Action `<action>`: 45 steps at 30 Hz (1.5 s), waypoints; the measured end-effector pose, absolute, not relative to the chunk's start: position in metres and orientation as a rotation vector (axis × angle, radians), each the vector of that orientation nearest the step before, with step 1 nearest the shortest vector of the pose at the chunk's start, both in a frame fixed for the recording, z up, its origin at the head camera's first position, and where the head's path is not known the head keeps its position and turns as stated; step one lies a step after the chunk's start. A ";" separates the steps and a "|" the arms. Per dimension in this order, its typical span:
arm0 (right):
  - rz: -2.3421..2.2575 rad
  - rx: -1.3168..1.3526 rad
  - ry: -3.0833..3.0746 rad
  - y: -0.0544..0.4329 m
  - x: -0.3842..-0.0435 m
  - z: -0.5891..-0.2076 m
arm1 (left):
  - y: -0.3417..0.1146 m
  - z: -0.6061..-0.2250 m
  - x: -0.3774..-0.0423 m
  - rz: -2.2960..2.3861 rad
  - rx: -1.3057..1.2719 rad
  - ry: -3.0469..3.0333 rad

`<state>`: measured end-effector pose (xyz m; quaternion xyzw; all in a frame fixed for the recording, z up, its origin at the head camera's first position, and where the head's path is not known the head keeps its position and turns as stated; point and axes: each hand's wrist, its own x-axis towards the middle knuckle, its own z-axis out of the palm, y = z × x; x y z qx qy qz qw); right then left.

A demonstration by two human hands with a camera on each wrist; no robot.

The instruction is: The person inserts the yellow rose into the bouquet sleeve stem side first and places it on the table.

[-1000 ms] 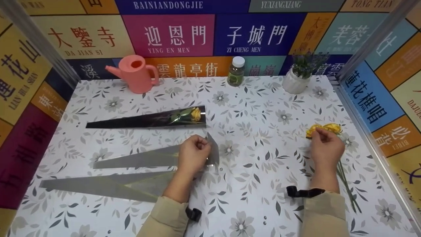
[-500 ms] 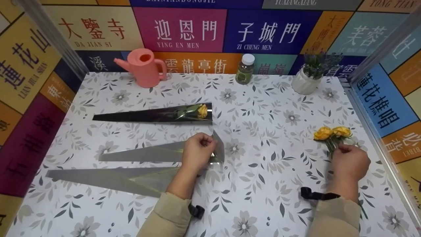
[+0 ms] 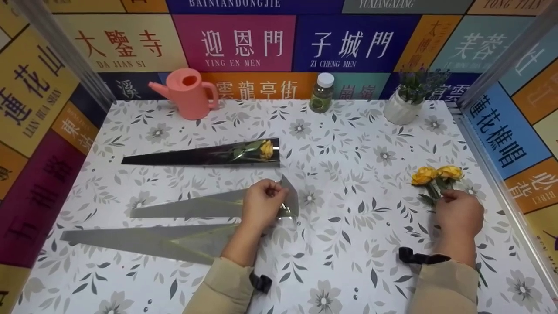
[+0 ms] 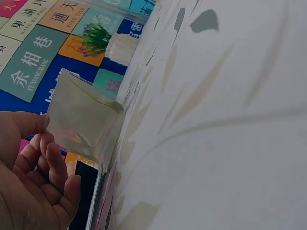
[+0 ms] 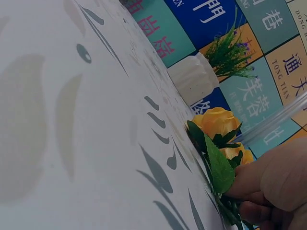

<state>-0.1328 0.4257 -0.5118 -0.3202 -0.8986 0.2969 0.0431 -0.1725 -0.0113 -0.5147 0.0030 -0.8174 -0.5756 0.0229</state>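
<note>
My left hand (image 3: pixel 263 204) pinches the edge of a grey see-through flower sleeve (image 3: pixel 187 206) at its wide end. The left wrist view shows thumb and fingers on one corner of the film (image 4: pixel 81 112), its mouth raised off the cloth. At the right, my right hand (image 3: pixel 460 216) pinches the stems of yellow roses just below the leaves. Two blooms show: a left rose (image 3: pixel 423 175) and a right rose (image 3: pixel 450 172). In the right wrist view a green leaf (image 5: pixel 220 165) lies beside my thumb; the fingertips are partly hidden.
A black sleeve (image 3: pixel 174 156) with a yellow rose inside lies farther back. Another grey sleeve (image 3: pixel 130 239) lies nearer, partly behind my left forearm. Along the back wall stand a pink watering can (image 3: pixel 187 98), a lidded jar (image 3: pixel 321 93) and a white potted plant (image 3: pixel 403 109).
My right hand has slid from the rose heads down to the stems, toward me and to the right, uncovering the blooms. The left hand keeps its pinch on the grey sleeve.
</note>
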 end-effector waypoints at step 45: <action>2.267 0.226 -1.194 0.220 -0.125 -0.437 | -0.003 -0.506 -0.168 -1.813 0.005 -2.520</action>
